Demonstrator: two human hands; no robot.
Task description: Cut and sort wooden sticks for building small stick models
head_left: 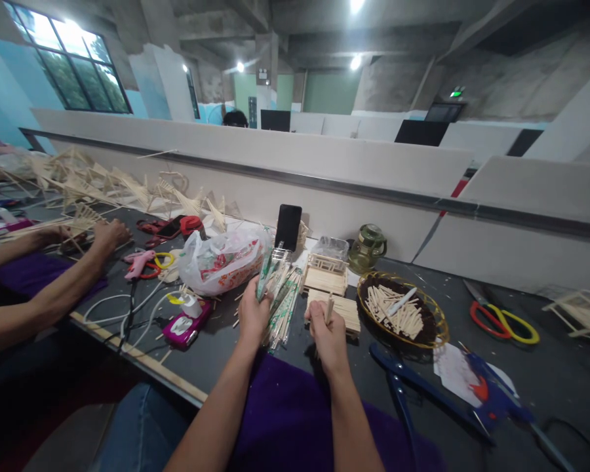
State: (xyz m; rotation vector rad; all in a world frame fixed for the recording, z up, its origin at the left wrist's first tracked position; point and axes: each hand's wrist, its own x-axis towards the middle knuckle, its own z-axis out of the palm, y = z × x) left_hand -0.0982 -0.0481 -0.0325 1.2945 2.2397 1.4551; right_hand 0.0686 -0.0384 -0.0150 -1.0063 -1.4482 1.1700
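Note:
My left hand (254, 311) is closed around a green-and-white paper wrapper (264, 274) that stands up from its grip. Right beside it lies a pile of wrapped wooden sticks (284, 305) with green print. My right hand (330, 334) is closed on short wooden sticks (330, 307), whose ends poke up past the thumb; how many is hidden by the fingers. Behind that hand sits a flat stick panel (347, 318), partly covered by it. Farther back is a small railed stick model (325, 275).
At right stand a basket (440, 334) of cut sticks, blue long-handled cutters (408, 373), a blue glue gun (496, 387) and scissors (504, 324). A glass jug (368, 248) and a phone (288, 226) are behind. Left are a plastic bag (221, 262), a purple power strip (189, 324) and a co-worker's hands (111, 235).

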